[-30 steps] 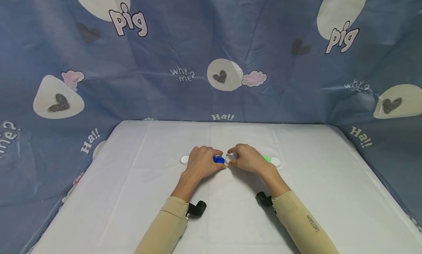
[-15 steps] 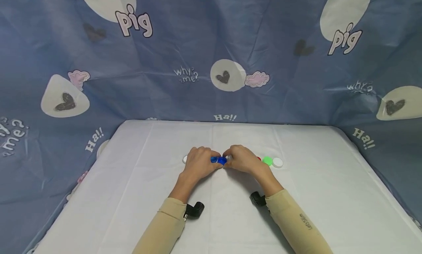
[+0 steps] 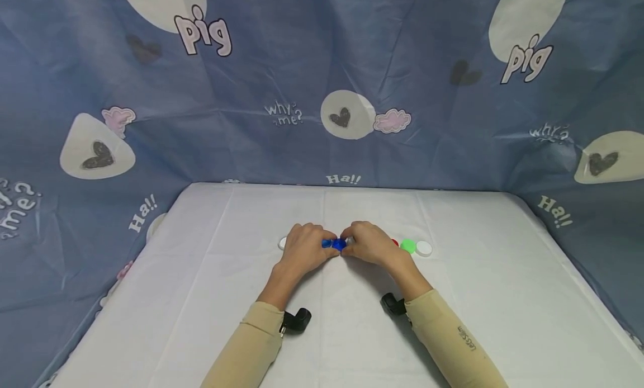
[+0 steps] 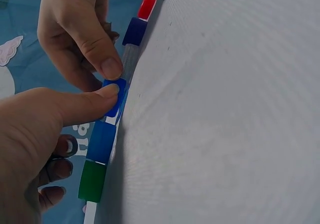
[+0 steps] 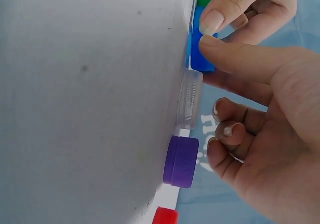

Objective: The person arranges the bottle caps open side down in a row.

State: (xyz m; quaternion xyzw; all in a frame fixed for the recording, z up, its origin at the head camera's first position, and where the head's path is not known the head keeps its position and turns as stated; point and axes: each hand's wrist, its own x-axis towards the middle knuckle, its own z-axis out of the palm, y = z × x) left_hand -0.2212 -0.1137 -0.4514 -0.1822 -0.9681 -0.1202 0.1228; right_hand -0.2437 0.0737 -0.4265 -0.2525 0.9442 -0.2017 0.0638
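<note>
Screw-type bottle caps of different colours lie in a row across the white table. At the middle, a blue bottle cap (image 3: 339, 245) is pinched by my left hand (image 3: 304, 247) from its left and by my right hand (image 3: 371, 244) from its right. Both thumbs lie on its near side in the wrist views; the fingertips behind it are mostly hidden. A second blue cap (image 4: 101, 141) and a green cap (image 4: 92, 180) sit beside my left hand. By my right hand are a clear cap (image 5: 190, 100) and a purple cap (image 5: 182, 161), both mostly covered in the head view.
Farther right along the row come a red cap (image 5: 166, 216), a light green cap (image 3: 408, 246) and a white cap (image 3: 424, 248). Another white cap (image 3: 282, 243) shows at the left end. A blue printed cloth (image 3: 282, 153) hangs behind the white table (image 3: 352, 332).
My right hand has shifted left from around the clear cap to the blue cap, uncovering the red and light green caps. Over the last half second both hands have stayed nearly still.
</note>
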